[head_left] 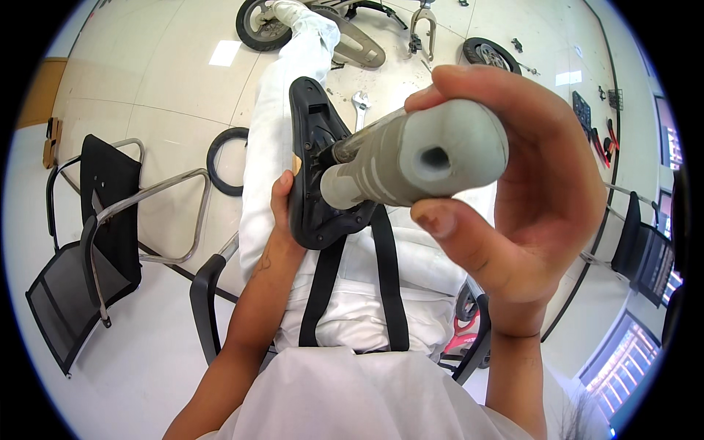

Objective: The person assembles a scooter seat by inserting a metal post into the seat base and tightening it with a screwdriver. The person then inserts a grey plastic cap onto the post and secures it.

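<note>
A black bicycle saddle (306, 103) sits above my lap with its ribbed underside showing. My left hand (284, 194) is closed on its left edge, thumb on the rim; the other fingers are hidden beneath. From the underside a thick grey tube (455, 136) rises toward me, its rounded end pierced by a dark hole. My right hand (546, 183) curls round that end, thumb on the near side and fingers on the far side. Behind the tube part of a metal post (356, 145) shows; how the two join is hidden.
On the tiled floor lie an adjustable wrench (361, 104), a black tyre (213, 163), a small wheel (480, 53), a fork (422, 29) and red-handled tools (607, 147). A bicycle frame (367, 53) is ahead of me. A black chair (110, 213) stands left, another chair (636, 238) right.
</note>
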Motion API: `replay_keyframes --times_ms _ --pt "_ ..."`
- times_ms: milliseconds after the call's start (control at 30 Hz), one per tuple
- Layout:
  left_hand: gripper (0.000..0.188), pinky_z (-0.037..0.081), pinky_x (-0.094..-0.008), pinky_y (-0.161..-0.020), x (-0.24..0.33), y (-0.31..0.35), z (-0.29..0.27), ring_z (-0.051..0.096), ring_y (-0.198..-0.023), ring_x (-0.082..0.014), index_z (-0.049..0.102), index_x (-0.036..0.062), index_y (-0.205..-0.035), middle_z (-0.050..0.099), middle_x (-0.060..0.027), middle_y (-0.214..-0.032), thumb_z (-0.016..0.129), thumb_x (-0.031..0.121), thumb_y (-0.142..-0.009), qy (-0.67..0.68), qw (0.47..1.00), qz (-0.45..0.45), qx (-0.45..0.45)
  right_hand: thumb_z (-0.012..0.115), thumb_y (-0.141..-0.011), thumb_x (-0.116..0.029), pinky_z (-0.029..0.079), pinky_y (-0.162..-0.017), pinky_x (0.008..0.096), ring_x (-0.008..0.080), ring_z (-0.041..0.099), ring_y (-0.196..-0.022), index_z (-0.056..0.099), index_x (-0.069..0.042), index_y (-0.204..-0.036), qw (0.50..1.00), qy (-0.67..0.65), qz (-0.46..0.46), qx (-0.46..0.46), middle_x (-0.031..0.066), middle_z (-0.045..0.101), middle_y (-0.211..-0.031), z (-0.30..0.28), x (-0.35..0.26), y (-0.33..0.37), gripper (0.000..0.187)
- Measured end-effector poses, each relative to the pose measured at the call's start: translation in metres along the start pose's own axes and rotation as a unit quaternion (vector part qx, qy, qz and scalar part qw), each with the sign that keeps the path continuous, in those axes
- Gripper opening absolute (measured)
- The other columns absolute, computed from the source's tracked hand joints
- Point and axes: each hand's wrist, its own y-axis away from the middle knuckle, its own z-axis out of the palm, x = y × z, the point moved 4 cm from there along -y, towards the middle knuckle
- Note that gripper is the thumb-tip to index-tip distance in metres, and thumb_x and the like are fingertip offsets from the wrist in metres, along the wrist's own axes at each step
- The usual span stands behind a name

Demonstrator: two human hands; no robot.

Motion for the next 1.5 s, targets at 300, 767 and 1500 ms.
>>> replay_keyframes --times_ms 300,767,1500 --pt "0.088 0.048 -0.0454 -0.109 -0.005 0.004 -0.013 0.059 -0.128 -0.032 0.037 0.0003 -0.151 0.055 -0.0214 -0.142 0.049 0.064 -0.091 0.002 0.999 -0.036 0.013 0.087 -0.071 -0.014 0.056 -0.084 0.0374 0.0317 0.069 -0.098 0.06 0.012 -0.12 0.982 0.026 -0.168 -0.086 0.0246 0.068 -0.108 0.004 -0.005 -0.004 0.062" --pt "0.085 0.045 -0.0511 -0.112 0.002 0.002 -0.001 0.055 -0.131 -0.0358 0.036 0.0034 -0.152 0.05 -0.0216 -0.146 0.04 0.065 -0.094 0.096 0.995 -0.023 0.01 0.072 -0.082 -0.001 0.051 -0.1 0.0431 0.0361 0.068 -0.112 0.054 0.01 -0.135 0.989 0.035 -0.13 -0.062 0.0241 0.063 -0.131 0.009 0.004 -0.003 0.057" --pt "0.082 0.049 -0.0495 -0.109 -0.001 0.002 -0.011 0.057 -0.129 -0.0344 0.037 0.0047 -0.152 0.052 -0.0201 -0.145 0.041 0.064 -0.095 0.061 0.997 -0.022 0.035 0.087 -0.076 -0.018 0.057 -0.092 0.0375 0.0306 0.07 -0.106 0.056 0.011 -0.13 0.989 0.057 -0.138 -0.017 0.0221 0.066 -0.123 0.009 0.006 0.001 0.069"
